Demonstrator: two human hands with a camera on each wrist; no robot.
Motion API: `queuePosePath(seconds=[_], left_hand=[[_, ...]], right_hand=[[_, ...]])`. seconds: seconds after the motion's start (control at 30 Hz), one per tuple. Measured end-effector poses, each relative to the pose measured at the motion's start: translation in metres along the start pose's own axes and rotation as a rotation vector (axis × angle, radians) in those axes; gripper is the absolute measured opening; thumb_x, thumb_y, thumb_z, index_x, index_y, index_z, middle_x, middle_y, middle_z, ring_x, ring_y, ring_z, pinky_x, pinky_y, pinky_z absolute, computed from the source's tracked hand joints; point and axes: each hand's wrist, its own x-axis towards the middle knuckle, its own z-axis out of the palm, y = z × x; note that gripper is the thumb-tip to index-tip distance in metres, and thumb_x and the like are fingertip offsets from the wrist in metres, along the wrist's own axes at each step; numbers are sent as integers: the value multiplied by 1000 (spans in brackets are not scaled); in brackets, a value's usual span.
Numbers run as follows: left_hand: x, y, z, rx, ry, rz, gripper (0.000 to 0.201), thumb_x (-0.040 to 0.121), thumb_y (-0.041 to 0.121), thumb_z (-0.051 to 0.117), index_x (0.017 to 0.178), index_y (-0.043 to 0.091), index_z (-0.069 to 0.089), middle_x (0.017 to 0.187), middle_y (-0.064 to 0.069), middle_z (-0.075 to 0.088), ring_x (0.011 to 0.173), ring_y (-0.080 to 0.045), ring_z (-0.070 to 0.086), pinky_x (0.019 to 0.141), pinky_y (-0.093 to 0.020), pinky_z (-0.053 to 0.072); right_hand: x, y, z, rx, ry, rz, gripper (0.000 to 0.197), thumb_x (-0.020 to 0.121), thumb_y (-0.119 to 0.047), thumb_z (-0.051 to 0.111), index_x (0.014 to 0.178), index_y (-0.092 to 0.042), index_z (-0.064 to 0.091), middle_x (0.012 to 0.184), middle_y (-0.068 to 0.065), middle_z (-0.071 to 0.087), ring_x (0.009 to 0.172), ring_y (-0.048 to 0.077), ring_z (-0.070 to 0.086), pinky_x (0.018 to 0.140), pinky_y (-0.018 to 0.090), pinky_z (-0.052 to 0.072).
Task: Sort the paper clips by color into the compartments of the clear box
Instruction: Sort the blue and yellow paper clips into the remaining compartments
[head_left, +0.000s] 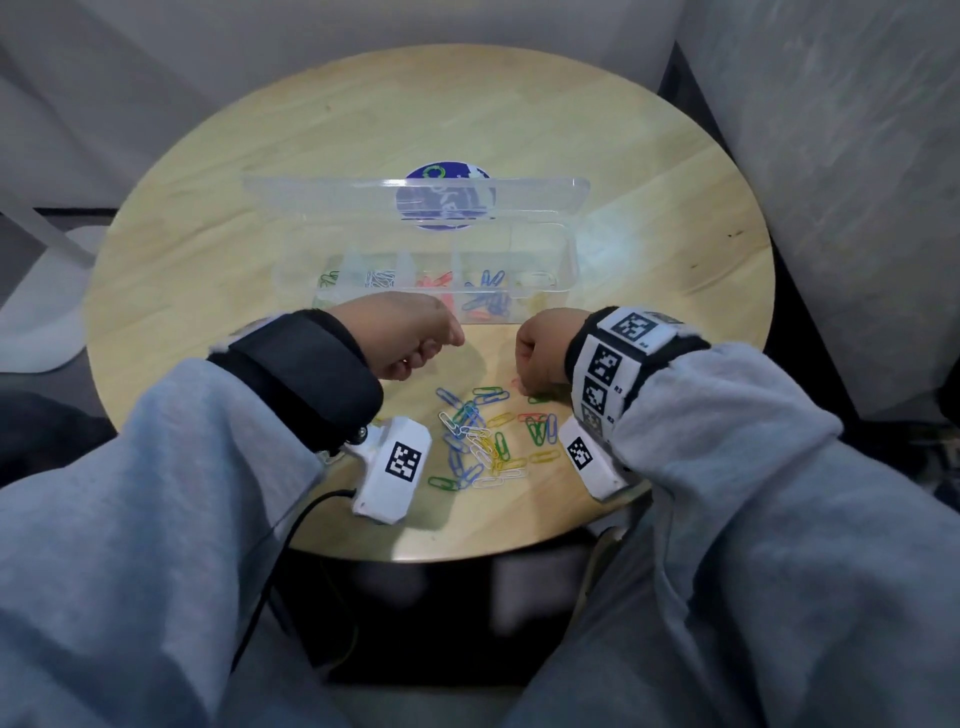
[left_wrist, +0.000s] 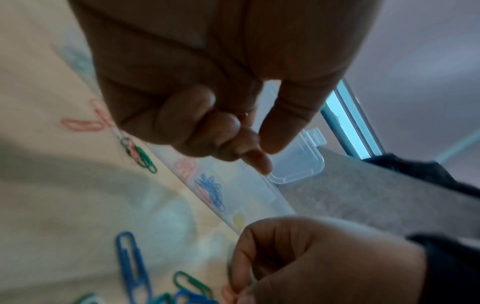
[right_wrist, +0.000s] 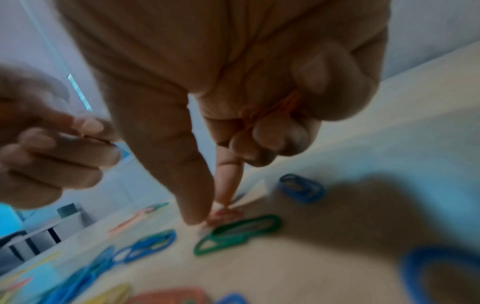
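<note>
The clear box (head_left: 567, 270) stands open at mid-table, its lid (head_left: 322, 202) tipped back. Its compartments hold green, white, red, blue and yellow clips. A loose pile of mixed paper clips (head_left: 483, 441) lies near the front edge. My right hand (right_wrist: 210, 211) pinches a red clip (right_wrist: 227, 214) flat on the table beside a green clip (right_wrist: 239, 232). Its curled fingers also hold red clips (right_wrist: 272, 107) against the palm. My left hand (head_left: 410, 364) hovers in front of the box with its fingers curled round a small red clip (left_wrist: 245, 115), mostly hidden.
The round wooden table (head_left: 649, 208) carries a blue round sticker (head_left: 447, 174) behind the lid. Wrist cameras (head_left: 392, 470) hang beside the pile, with a black cable (head_left: 291, 525) off the front edge. Grey padded walls rise left, behind and right.
</note>
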Motion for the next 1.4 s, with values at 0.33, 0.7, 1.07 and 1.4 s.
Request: queuePosePath(seconds=[0.33, 0.7, 1.07, 1.4], left_hand=[[-2, 7, 49, 764, -35, 201, 16, 84, 19, 56, 79, 33, 60, 63, 10, 49, 59, -7, 48, 51, -20, 33], [17, 6, 80, 963, 19, 234, 24, 78, 31, 67, 64, 24, 49, 65, 9, 47, 77, -16, 51, 64, -24, 35], [16, 3, 70, 971, -78, 203, 22, 83, 34, 65, 71, 23, 51, 67, 8, 50, 78, -16, 50, 63, -23, 34], [12, 2, 36, 497, -108, 171, 27, 81, 19, 68, 61, 21, 49, 64, 3, 55, 58, -10, 47, 54, -18, 40]], right_hand=[[-14, 18, -12, 171, 45, -20, 7, 83, -19, 65, 83, -14, 61, 81, 0, 58, 78, 17, 53, 70, 26, 42], [-32, 54, -19, 343, 138, 23, 28, 83, -20, 66, 61, -20, 47, 57, -4, 46, 52, 9, 42, 48, 21, 32], [-30, 48, -22, 375, 110, 7, 27, 84, -21, 65, 63, -19, 47, 60, -3, 49, 53, 10, 42, 48, 21, 33], [-27, 44, -28, 752, 58, -79, 19, 83, -3, 59, 71, -16, 53, 64, 4, 56, 58, 20, 49, 51, 24, 39]])
